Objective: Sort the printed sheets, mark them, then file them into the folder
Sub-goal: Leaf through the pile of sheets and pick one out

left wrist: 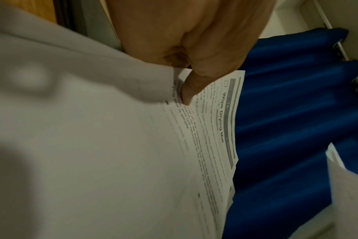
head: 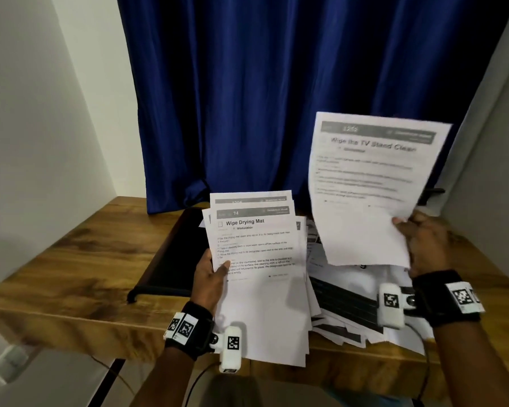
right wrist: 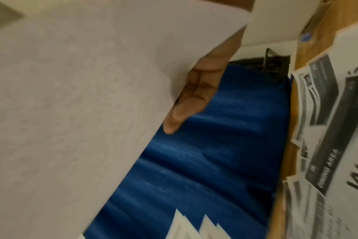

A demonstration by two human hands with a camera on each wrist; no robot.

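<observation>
My left hand (head: pixel 210 274) holds a stack of printed sheets (head: pixel 262 277) tilted up over the table's front edge, thumb (left wrist: pixel 189 92) pressed on the top page titled "Wipe Drying Mat" (left wrist: pixel 221 119). To the right, my right hand (head: pixel 423 239) grips one sheet headed "Wipe the TV Stand Clean" (head: pixel 368 183) by its lower right side and holds it upright above the table. In the right wrist view that sheet (right wrist: pixel 82 113) fills the left, with fingers (right wrist: pixel 186 103) behind it. A black folder (head: pixel 174 254) lies flat behind the left hand.
More printed sheets (head: pixel 344 312) lie scattered on the wooden table (head: pixel 65 277) under and in front of the right hand, some past the front edge. A blue curtain (head: pixel 276 92) hangs at the back. White walls stand on both sides.
</observation>
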